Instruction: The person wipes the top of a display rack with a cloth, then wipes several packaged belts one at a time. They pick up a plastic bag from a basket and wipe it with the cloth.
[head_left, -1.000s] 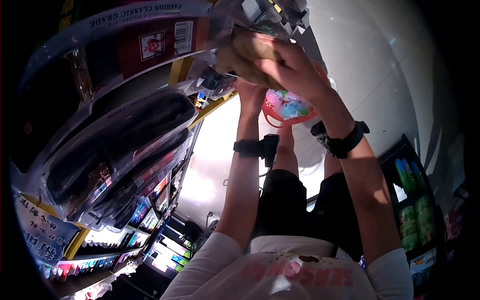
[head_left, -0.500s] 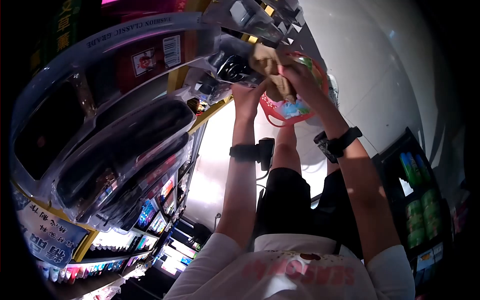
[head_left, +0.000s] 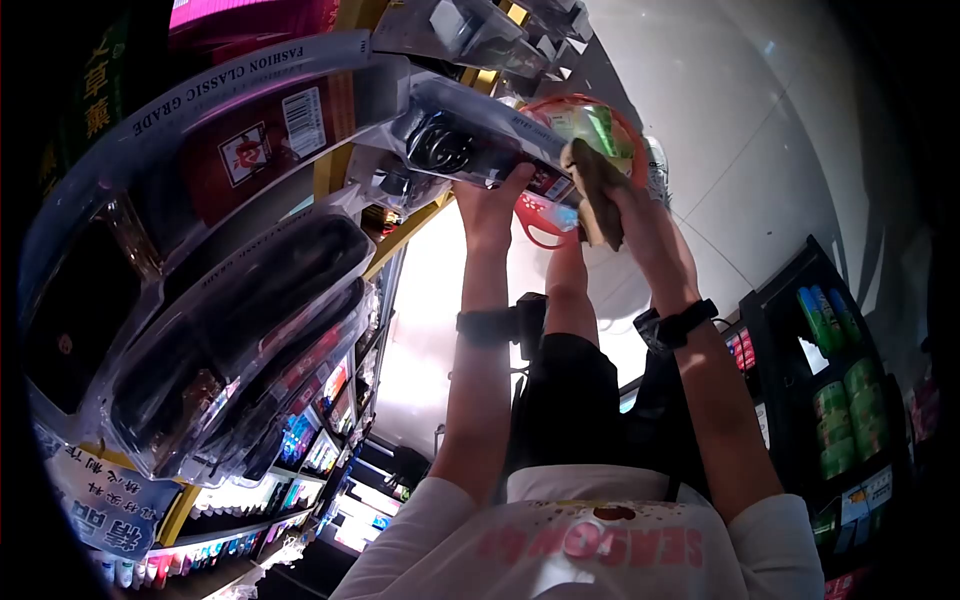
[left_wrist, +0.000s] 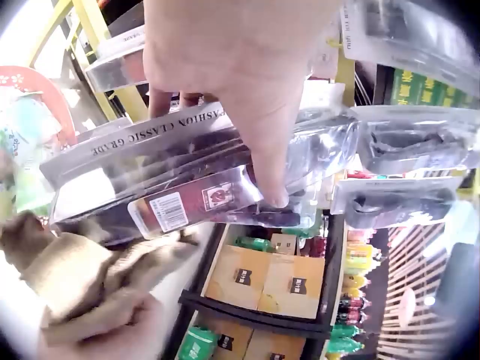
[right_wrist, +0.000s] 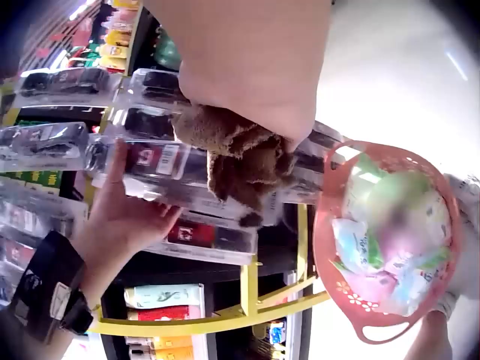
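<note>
My left hand (head_left: 487,212) grips a long clear plastic package (head_left: 440,145), with its thumb laid along the front. Inside the package are something dark and coiled and a red card with a barcode; "FASHION CLASSIC GRADE" runs along its edge in the left wrist view. My right hand (head_left: 655,240) holds a bunched brown cloth (head_left: 598,200) right at the package's end nearer the basket. Folds of the cloth (right_wrist: 240,154) hang below the right hand in its wrist view, and most of that hand's fingers are hidden.
More clear packages (head_left: 240,310) hang in a row at the left, by a yellow rack rail (right_wrist: 217,322). A red basket (right_wrist: 326,277) with wrapped goods stands on the floor beside my leg. Dark shelving (head_left: 780,290) with green packs is at the right.
The brown cloth has moved from over the package toward its end, to the right and down, with my right hand. More of the package now shows; the left hand keeps its hold.
</note>
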